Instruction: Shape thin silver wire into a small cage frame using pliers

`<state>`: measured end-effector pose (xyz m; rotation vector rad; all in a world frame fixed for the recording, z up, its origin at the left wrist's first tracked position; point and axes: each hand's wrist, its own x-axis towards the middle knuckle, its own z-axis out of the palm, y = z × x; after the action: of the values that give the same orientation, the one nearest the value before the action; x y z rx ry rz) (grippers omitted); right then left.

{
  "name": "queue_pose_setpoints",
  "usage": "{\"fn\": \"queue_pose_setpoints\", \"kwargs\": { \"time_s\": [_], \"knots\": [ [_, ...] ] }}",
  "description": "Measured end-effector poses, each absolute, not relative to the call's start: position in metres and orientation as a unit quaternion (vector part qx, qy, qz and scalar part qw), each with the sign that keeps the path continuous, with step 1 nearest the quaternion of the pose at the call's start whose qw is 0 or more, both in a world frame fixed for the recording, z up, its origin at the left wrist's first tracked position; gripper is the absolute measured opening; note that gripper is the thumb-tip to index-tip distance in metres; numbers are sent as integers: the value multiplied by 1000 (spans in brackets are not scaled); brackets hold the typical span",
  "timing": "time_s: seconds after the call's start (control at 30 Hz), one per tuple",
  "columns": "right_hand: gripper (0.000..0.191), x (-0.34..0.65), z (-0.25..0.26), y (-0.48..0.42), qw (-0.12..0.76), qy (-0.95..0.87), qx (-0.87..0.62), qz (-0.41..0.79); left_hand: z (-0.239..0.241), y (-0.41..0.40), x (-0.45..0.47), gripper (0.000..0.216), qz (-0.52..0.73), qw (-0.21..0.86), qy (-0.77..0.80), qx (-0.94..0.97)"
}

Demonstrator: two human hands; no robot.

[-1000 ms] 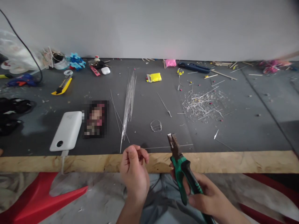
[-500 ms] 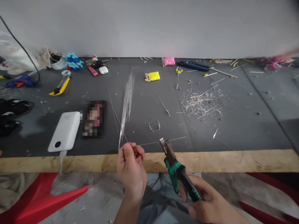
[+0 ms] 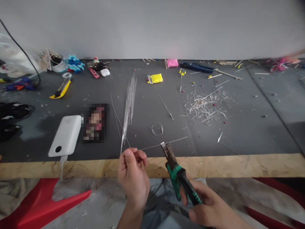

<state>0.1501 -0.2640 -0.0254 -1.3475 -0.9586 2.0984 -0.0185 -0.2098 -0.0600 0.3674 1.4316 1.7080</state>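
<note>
Right hand (image 3: 205, 203), pliers (image 3: 178, 172) (handle marking illegible)

Green-black pliers (image 3: 176, 171) — jaws parted — tilt near a thin wire (image 3: 177, 140).

Glue gun (image 3: 20, 84) and yellow cutter (image 3: 62, 89) beyond a white power bank (image 3: 66, 133)

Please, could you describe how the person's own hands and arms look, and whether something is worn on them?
The left hand and right hand are bare: no glove on either grip, and no ring that I can see, though parts are hidden. No watch or bracelet shows at the wrists, and no sleeve covers the visible forearms.
</note>
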Motion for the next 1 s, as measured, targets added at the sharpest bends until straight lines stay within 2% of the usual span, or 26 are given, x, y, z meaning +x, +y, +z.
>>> {"fn": "queue_pose_setpoints", "kwargs": {
  "time_s": [0.2, 0.43, 0.6, 0.73, 0.83, 1.0],
  "knots": [
    [15, 152, -33, -262, 222, -377, -487, 756, -64, -221, -15, 27, 684, 441, 543, 208],
    [10, 141, -37, -262, 257, -359, -513, 736, -70, -228, -15, 24, 689, 457, 513, 229],
    [13, 138, -36, -263, 265, -352, -539, 717, -74, -235, -15, 23, 709, 470, 434, 297],
    [12, 138, -34, -264, 267, -348, -548, 712, -82, -239, -12, 9, 662, 520, 450, 299],
    [10, 139, -32, -265, 270, -360, -544, 708, -87, -240, -7, 8, 608, 561, 482, 287],
    [13, 142, -36, -267, 239, -416, -541, 691, -84, -235, 1, 8, 567, 535, 534, 328]
  ]
}}
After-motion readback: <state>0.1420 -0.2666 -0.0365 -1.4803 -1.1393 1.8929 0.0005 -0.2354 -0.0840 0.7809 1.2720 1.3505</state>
